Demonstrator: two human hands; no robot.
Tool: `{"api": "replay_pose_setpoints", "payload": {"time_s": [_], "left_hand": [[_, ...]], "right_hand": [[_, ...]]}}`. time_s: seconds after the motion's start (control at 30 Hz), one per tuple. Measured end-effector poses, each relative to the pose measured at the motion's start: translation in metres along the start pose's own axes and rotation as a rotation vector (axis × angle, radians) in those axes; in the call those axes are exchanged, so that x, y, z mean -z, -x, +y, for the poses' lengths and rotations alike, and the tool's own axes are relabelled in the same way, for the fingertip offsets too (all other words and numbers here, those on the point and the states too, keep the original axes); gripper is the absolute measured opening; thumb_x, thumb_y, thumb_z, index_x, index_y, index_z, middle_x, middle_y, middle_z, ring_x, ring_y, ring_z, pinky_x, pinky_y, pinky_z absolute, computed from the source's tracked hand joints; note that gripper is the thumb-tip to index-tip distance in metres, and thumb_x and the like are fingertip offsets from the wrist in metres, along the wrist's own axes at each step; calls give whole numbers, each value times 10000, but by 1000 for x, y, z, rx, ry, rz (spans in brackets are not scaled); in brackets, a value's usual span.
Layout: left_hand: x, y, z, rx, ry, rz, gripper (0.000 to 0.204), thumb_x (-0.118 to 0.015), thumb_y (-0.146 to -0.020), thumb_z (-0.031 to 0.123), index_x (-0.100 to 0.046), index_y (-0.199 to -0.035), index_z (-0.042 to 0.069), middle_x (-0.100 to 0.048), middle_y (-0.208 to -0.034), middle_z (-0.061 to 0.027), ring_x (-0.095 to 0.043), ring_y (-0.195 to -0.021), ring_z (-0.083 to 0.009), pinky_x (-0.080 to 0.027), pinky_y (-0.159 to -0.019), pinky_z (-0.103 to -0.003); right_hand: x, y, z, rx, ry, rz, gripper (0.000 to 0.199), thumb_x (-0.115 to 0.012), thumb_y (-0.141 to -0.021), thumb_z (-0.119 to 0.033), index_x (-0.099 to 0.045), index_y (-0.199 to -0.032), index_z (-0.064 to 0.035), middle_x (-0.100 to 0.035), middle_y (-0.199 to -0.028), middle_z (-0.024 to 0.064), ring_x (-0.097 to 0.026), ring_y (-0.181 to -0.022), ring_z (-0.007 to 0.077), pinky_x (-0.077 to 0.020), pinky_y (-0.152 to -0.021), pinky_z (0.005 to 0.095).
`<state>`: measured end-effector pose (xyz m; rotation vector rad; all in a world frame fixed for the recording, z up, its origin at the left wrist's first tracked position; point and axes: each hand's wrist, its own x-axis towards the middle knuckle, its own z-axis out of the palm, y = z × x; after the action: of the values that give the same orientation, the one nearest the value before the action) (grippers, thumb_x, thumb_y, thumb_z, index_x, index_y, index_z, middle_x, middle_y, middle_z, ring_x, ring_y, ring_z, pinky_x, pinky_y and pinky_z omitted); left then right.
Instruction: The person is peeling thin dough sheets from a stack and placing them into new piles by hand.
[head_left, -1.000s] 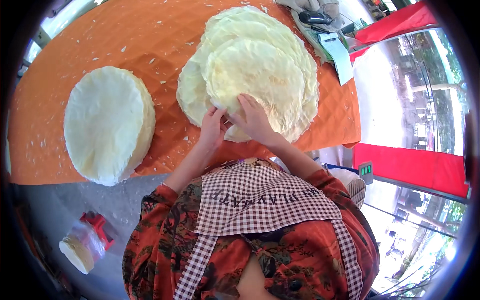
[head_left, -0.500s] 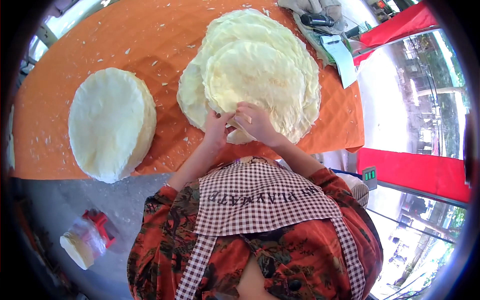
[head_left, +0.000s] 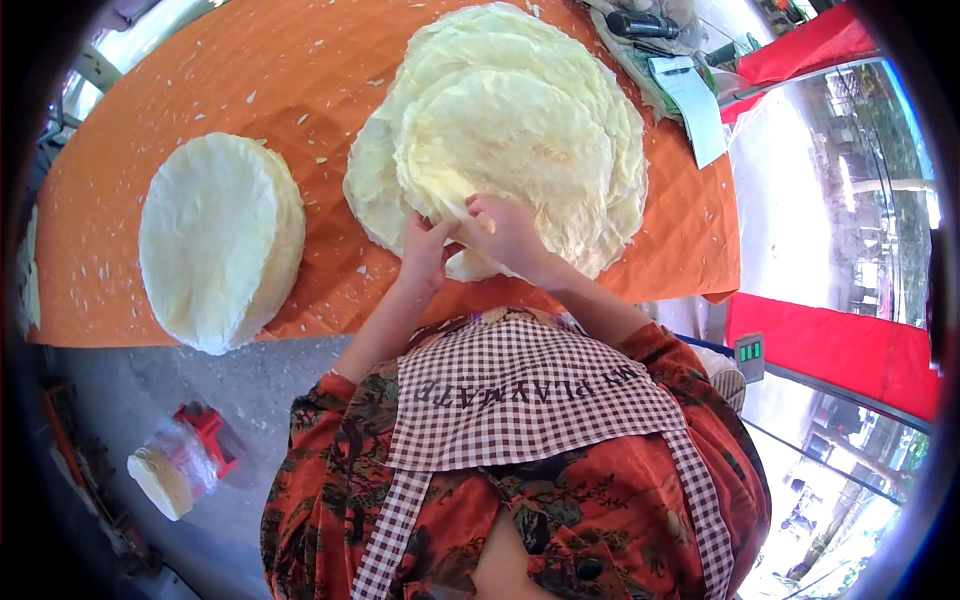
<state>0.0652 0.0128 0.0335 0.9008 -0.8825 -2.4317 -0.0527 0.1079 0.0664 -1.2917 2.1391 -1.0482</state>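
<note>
At the wafer pile's (head_left: 520, 140) near edge, both hands (head_left: 470, 240) pinching

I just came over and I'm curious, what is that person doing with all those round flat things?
A person in a checked apron works at an orange table. Both hands pinch the near edge of a spread-out pile of thin, pale round sheets: the left hand and right hand meet at the rim, seemingly peeling one sheet loose. A neat, thick stack of the same sheets sits apart to the left, and little flakes dot the table.

thin matt wafers (head_left: 520, 140), quilted orange cloth (head_left: 200, 80).
</note>
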Motion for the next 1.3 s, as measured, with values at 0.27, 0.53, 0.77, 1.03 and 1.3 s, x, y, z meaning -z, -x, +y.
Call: {"api": "replay_pose_setpoints", "payload": {"time_s": [0.27, 0.53, 0.77, 1.03, 1.3], "left_hand": [[21, -16, -30, -5, -78, 221, 431, -594, -767, -19, -466, -1172, 57, -587, -1030, -88, -618, -847, -217, -543, -667, -325], [21, -15, -31, -27, -127, 323, 404, -617, -765, -4, -487, -1143, 51, -591, -994, -92, -619, -818, -204, -515, -609, -280], [28, 2, -26, -205, -739, 498, 462, -673, -758, 66, -455, -1158, -18, -543, -1043, -132, -575, -925, -242, -497, -771, -339], [-32, -12, 8, 68, 212, -91, 448, -630, -855, 236, -436, -1194, 16, -482, -1173, -149, -531, -1001, -254, -461, -844, -347], [-37, -24, -14, 383, -41, 58, 208, -580, -882, 203, -534, -997, 35, -606, -995, -120, -597, -934, -236, -495, -824, -371]], "right_hand": [[54, -56, 26, -61, 57, 67, 93, -619, -675, -113, -634, -673, -22, -600, -600, 171, -601, -559, 208, -459, -523, 368], [364, -147, 107, -125, 62, 198, 119, -677, -732, -172, -648, -721, -57, -598, -660, -20, -527, -589, 56, -420, -550, 226], [363, -147, 4, 166, 146, 118, 170, -636, -808, -142, -561, -683, -53, -519, -645, -62, -449, -596, 13, -375, -524, 202], [246, -103, -34, 101, -22, -44, 123, -659, -800, -41, -559, -729, -31, -577, -664, -23, -545, -620, 33, -430, -542, 192], [229, -95, -27, -109, -256, -62, 149, -673, -770, -61, -567, -673, -22, -600, -675, 3, -533, -576, 50, -405, -514, 199]]}}
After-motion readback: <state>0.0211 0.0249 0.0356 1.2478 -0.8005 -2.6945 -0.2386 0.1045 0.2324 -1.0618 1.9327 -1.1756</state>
